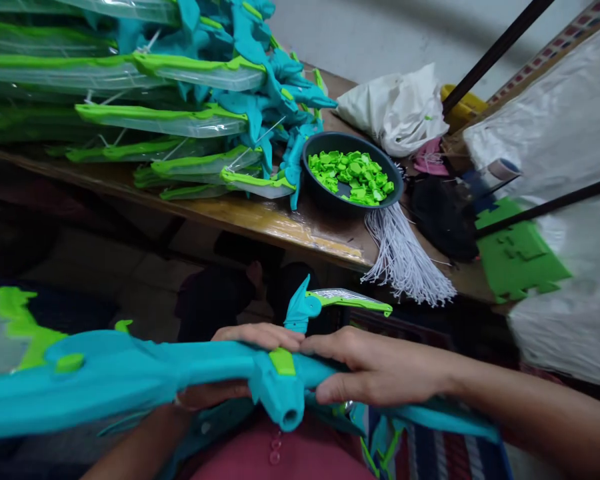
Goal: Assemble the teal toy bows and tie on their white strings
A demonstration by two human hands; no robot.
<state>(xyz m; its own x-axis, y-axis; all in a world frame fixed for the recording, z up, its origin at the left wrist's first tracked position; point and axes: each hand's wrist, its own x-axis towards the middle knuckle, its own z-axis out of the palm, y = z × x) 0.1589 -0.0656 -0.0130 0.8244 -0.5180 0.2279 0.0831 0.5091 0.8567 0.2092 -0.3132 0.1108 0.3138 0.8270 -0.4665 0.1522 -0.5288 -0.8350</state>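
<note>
Two hands grip one teal toy bow [130,380] lying across the person's lap, close under the camera; the left hand [245,363] wraps its middle from the far side, fingers over the top and thumb below, so it is closed on the bow; the right hand [375,367] pinches the same middle just beside the green clip [282,361], fingertips nearly touching those of the left, apparently to steady the piece where the clip sits; the bow's barrel end points back toward the person's pink shirt [280,460]. Just beyond the hands a second bow tip [330,303] with a clear, green-edged blade stands up from the lap. Further out, the desk [260,220] edge carries a dark bowl [353,172] of small green plastic parts, set within easy reach, probably so pieces can be picked without leaning; a bundle of white cords [405,260] hangs off the edge beside it. A green foam sheet [517,257] lies to the right, near large plastic bags [570,220]. Farthest back, a stack of finished bows [145,100] is piled at the left, and a white bag [397,110] rests against the wall.
</note>
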